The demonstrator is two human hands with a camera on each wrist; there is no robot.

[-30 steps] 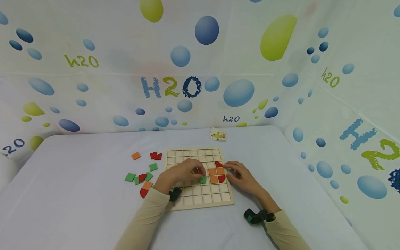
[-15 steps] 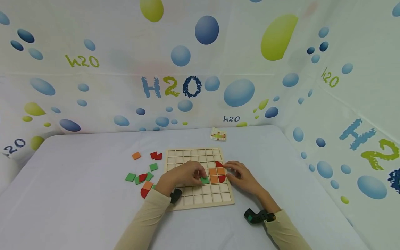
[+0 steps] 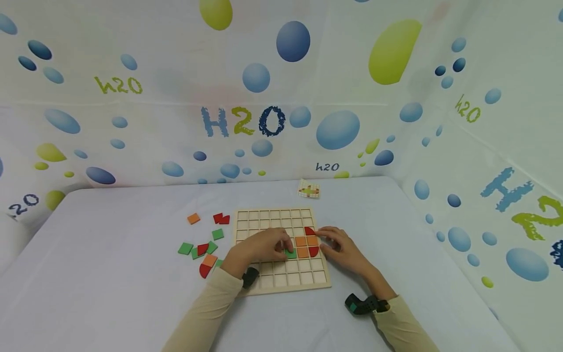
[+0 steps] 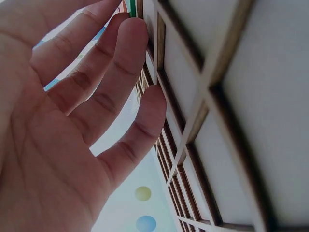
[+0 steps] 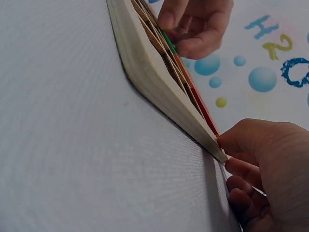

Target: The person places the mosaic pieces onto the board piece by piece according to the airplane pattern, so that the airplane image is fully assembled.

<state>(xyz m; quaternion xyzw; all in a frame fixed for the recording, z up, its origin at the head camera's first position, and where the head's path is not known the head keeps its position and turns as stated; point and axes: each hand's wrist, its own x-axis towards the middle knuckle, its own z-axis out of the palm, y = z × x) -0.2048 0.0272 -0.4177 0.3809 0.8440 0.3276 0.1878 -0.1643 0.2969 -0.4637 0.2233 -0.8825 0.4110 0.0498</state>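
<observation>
My left hand (image 3: 261, 245) is over the middle of the wooden grid board (image 3: 280, 280), thumb and fingertips on a green square tile (image 3: 291, 254). That tile lies flat beside the orange tiles (image 3: 303, 252). In the left wrist view the other fingers (image 4: 104, 101) reach along the grid, the little fingertip close to its bars. My right hand (image 3: 345, 252) touches the board's right edge with its fingertips, thumb apart from the index finger. Next to them on the board lie two red rounded tiles (image 3: 313, 252), one above and one below an orange tile.
Left of the board, loose tiles are scattered: green squares (image 3: 185, 248), red pieces (image 3: 224, 220), an orange square (image 3: 193, 218), and an orange tile (image 3: 209, 260) touching a red rounded one (image 3: 205, 271). A small pattern card (image 3: 309, 188) lies behind the board.
My left hand has shifted slightly right with the green tile, bringing it down flat next to the orange tiles. My right hand has stayed at the board's edge.
</observation>
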